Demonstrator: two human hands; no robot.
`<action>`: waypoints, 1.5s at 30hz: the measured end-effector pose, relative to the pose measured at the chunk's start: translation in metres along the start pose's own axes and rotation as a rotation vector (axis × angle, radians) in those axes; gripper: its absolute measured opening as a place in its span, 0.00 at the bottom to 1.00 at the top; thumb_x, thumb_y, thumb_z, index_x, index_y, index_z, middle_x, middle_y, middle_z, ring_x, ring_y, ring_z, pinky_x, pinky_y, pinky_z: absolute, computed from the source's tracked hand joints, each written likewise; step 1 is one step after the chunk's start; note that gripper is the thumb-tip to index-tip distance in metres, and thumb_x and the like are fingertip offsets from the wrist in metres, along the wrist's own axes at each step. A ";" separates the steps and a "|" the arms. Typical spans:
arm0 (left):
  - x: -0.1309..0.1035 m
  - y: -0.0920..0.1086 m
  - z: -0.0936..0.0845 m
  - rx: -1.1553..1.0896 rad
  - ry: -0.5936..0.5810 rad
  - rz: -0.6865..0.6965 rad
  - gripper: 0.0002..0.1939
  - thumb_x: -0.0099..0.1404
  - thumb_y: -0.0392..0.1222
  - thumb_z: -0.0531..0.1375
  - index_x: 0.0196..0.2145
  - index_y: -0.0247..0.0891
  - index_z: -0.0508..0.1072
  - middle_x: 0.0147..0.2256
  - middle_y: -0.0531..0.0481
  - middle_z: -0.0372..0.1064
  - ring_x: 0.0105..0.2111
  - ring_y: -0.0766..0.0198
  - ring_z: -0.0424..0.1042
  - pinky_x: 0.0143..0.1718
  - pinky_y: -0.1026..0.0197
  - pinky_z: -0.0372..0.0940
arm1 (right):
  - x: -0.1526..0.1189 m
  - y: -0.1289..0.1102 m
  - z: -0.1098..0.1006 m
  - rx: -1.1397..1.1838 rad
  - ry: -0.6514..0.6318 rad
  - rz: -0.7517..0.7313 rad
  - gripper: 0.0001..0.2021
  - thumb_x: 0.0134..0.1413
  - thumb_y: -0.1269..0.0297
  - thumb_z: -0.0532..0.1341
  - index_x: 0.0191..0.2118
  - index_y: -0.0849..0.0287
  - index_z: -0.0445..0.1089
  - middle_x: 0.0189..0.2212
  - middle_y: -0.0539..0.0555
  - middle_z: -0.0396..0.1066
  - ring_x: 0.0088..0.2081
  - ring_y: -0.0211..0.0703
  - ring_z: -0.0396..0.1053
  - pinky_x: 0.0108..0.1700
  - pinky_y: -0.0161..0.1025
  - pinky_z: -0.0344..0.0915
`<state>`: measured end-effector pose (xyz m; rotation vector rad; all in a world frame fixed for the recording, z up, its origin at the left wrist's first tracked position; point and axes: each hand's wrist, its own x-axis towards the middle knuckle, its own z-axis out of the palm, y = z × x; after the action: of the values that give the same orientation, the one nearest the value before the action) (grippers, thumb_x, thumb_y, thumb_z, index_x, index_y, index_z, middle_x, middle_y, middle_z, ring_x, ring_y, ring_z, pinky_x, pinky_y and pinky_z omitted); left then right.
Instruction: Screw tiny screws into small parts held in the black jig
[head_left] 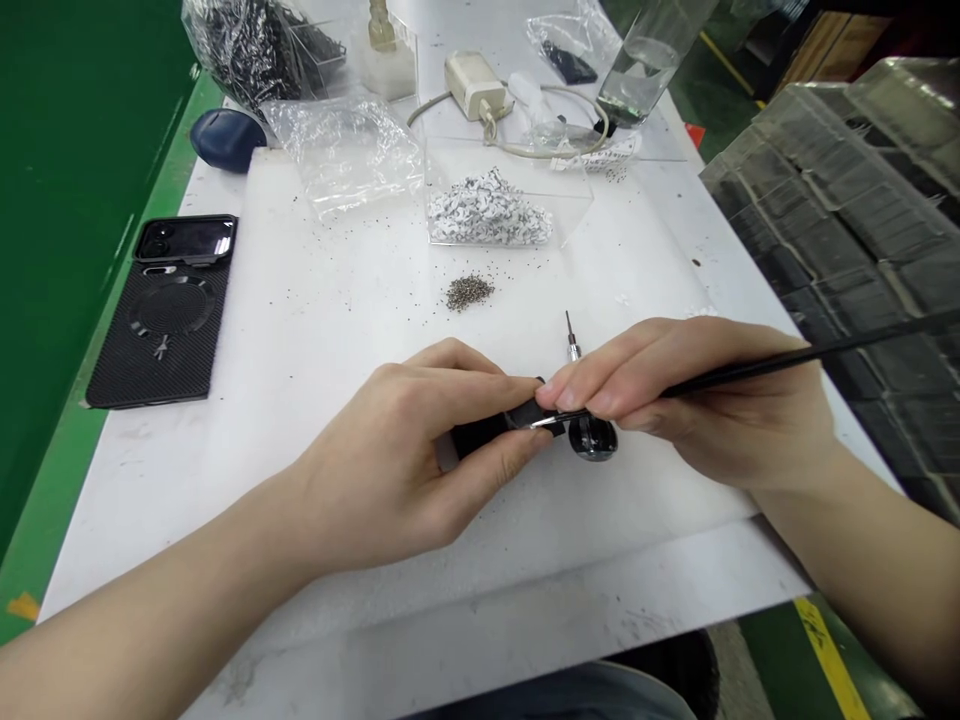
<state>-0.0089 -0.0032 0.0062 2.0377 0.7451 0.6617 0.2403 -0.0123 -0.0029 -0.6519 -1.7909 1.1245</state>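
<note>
My left hand [420, 450] grips a small black part [480, 434] between thumb and fingers. In my right hand [697, 400] is a thin black-handled tool [750, 368], held like a pen, its pale metallic tip at the right end of the black part. Just beyond my fingertips a small screwdriver [574, 345] lies on the white mat, its shaft pointing away and its dark round end between my hands. A small pile of tiny screws [469, 291] sits farther back. Behind it, a clear tray [566, 225] holds a heap of small white pieces [491, 208].
A black phone [165, 310] lies at the left and a dark blue object [227, 139] behind it. Plastic bags [349, 150], a charger with cable [474, 88] and a clear container [652, 65] stand at the back. Stacked clear boxes [847, 190] are on the right.
</note>
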 end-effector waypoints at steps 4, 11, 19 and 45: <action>-0.001 0.001 0.001 -0.005 0.015 -0.005 0.08 0.73 0.38 0.63 0.47 0.39 0.82 0.38 0.52 0.81 0.43 0.63 0.78 0.44 0.63 0.74 | 0.001 -0.002 -0.001 -0.028 -0.003 -0.016 0.11 0.64 0.72 0.68 0.48 0.50 0.82 0.42 0.52 0.84 0.46 0.48 0.84 0.51 0.47 0.83; -0.001 0.001 0.001 -0.015 0.010 -0.031 0.11 0.74 0.39 0.63 0.49 0.42 0.83 0.40 0.50 0.81 0.44 0.61 0.79 0.41 0.63 0.76 | 0.002 -0.001 -0.006 -0.080 -0.075 -0.076 0.11 0.64 0.73 0.68 0.49 0.52 0.82 0.44 0.54 0.84 0.48 0.48 0.83 0.51 0.45 0.83; -0.002 0.001 0.002 0.000 0.038 -0.027 0.13 0.73 0.39 0.62 0.52 0.42 0.83 0.44 0.48 0.82 0.46 0.60 0.79 0.44 0.62 0.78 | 0.007 -0.008 0.000 -0.039 0.249 0.022 0.04 0.63 0.63 0.71 0.42 0.51 0.84 0.37 0.51 0.84 0.39 0.46 0.83 0.43 0.44 0.82; 0.004 -0.001 -0.003 -0.022 -0.057 0.042 0.07 0.76 0.35 0.59 0.47 0.37 0.78 0.43 0.50 0.83 0.44 0.64 0.79 0.52 0.65 0.74 | 0.030 0.021 0.021 -0.529 0.336 0.234 0.06 0.65 0.67 0.68 0.43 0.50 0.83 0.44 0.49 0.85 0.48 0.46 0.82 0.52 0.43 0.81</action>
<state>-0.0083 0.0018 0.0077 2.0480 0.6612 0.6306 0.2075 0.0125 -0.0134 -1.3096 -1.7469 0.6245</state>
